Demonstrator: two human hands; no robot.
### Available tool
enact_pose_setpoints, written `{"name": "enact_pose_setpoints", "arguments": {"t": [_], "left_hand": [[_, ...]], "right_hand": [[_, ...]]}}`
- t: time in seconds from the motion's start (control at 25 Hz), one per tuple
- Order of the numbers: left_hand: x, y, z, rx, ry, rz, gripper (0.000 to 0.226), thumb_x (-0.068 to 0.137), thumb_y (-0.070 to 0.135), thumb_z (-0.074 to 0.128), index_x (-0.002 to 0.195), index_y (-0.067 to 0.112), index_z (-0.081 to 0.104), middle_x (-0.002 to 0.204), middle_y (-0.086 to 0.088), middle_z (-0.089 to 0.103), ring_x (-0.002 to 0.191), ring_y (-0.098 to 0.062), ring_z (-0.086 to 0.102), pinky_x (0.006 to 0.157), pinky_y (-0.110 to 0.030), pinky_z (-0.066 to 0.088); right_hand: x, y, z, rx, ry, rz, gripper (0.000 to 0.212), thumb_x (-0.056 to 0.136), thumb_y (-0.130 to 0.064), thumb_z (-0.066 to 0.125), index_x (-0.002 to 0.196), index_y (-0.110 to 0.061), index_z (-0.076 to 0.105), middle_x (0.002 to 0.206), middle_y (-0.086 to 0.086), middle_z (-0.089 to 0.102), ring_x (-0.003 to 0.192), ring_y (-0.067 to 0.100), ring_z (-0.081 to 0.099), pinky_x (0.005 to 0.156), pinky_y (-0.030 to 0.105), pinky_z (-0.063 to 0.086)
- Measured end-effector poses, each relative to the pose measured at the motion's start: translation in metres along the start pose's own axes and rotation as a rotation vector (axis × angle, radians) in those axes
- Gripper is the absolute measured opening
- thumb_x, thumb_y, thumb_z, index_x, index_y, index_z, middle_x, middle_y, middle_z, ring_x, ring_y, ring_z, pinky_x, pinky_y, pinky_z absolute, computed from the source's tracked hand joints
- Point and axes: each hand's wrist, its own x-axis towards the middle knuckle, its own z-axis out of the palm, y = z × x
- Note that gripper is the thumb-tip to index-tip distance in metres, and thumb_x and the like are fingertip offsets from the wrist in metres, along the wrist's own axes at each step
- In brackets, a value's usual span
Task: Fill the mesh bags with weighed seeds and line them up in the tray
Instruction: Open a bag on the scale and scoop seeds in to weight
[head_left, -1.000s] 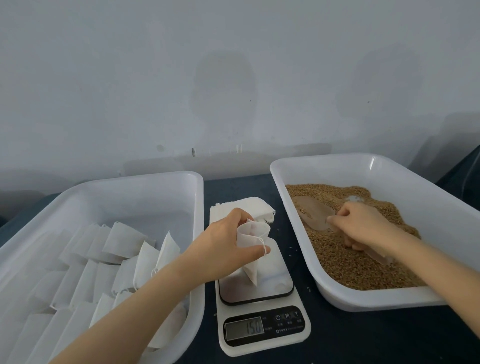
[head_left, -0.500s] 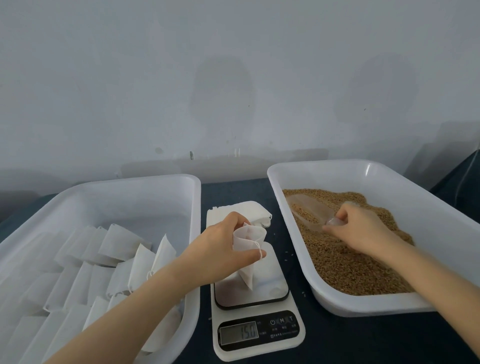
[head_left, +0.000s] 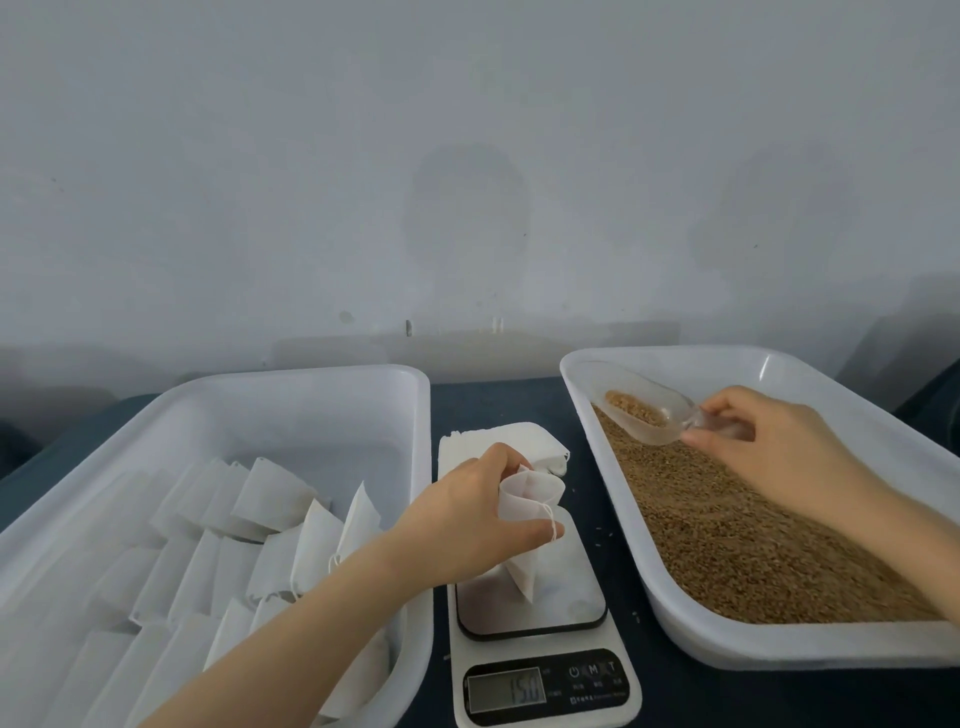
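We hold one mesh bag (head_left: 527, 499) over the plate of the scale (head_left: 561, 587). Its bottom corner points down at the plate, but we cannot tell if it touches. Our left hand (head_left: 462, 525) pinches the bag near the top, thumb on one side and fingers on the other, so the mouth is open and faces up.

Our right hand (head_left: 779, 447) pinches the handle of a clear scoop (head_left: 670, 434). The scoop is up above the seeds (head_left: 753, 545) in the seed tray (head_left: 779, 652) and has a small heap of seeds in it.

We think this is the filling step: the scoop is loaded and the bag looks empty. Next the scoop must go left to the bag's mouth and tip slowly while we watch the scale's screen, which is too blurry to read.

The seed tray's rim stands between the scoop and the bag, so the scoop has to pass over it. The mouth is small, so seeds could spill on the dark desk (head_left: 493, 400).

A stack of empty bags (head_left: 498, 441) lies just behind the scale. The left tray (head_left: 311, 376), just beside the scale, holds rows of filled bags (head_left: 275, 499), and its far end has room for more.
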Motion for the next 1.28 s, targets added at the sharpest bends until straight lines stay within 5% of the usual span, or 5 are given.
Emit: {"name": "enact_pose_setpoints", "arguments": {"t": [0.2, 0.4, 0.72, 0.96, 1.28], "left_hand": [[0.001, 0.0, 0.0, -0.002, -0.005, -0.003, 0.051, 0.071, 0.061, 0.066, 0.11, 0.041, 0.04, 0.111, 0.015, 0.055, 0.097, -0.01, 0.058, 0.087, -0.035, 0.054], [0.002, -0.001, 0.0, -0.005, -0.003, -0.004, 0.055, 0.072, 0.061, 0.066, 0.115, 0.039, 0.04, 0.113, 0.015, 0.056, 0.097, -0.01, 0.059, 0.086, -0.032, 0.053], [0.001, 0.0, 0.0, 0.0, 0.005, 0.005, 0.055, 0.073, 0.062, 0.066, 0.116, 0.039, 0.04, 0.113, 0.013, 0.055, 0.097, -0.01, 0.058, 0.086, -0.031, 0.053], [0.0, 0.0, 0.0, -0.004, 0.007, 0.018, 0.052, 0.072, 0.062, 0.066, 0.112, 0.039, 0.042, 0.111, 0.013, 0.056, 0.096, -0.009, 0.058, 0.086, -0.033, 0.053], [0.003, -0.001, 0.001, 0.0, 0.009, 0.037, 0.051, 0.076, 0.062, 0.063, 0.115, 0.038, 0.04, 0.114, 0.012, 0.055, 0.099, -0.01, 0.056, 0.088, -0.031, 0.053]], "right_hand": [[-0.011, -0.032, -0.025, -0.034, -0.024, -0.178, 0.032, 0.06, -0.069, 0.049, 0.09, -0.057, 0.052, 0.095, -0.027, 0.064, 0.08, 0.0, 0.065, 0.074, 0.031, 0.055], [-0.018, -0.047, -0.04, -0.175, -0.072, -0.329, 0.029, 0.063, -0.071, 0.04, 0.089, -0.063, 0.05, 0.092, -0.039, 0.056, 0.098, -0.004, 0.052, 0.098, 0.039, 0.031], [-0.017, -0.046, -0.043, -0.325, 0.008, -0.37, 0.043, 0.064, -0.068, 0.041, 0.101, -0.053, 0.058, 0.094, -0.041, 0.048, 0.099, -0.001, 0.046, 0.087, 0.021, 0.011], [-0.014, -0.048, -0.04, -0.408, 0.027, -0.377, 0.031, 0.076, -0.051, 0.061, 0.107, -0.046, 0.064, 0.094, -0.032, 0.051, 0.097, 0.002, 0.045, 0.091, 0.027, 0.013], [-0.013, -0.051, -0.039, -0.501, 0.012, -0.409, 0.036, 0.078, -0.051, 0.06, 0.114, -0.048, 0.061, 0.099, -0.032, 0.051, 0.102, 0.0, 0.042, 0.097, 0.03, 0.011]]}}
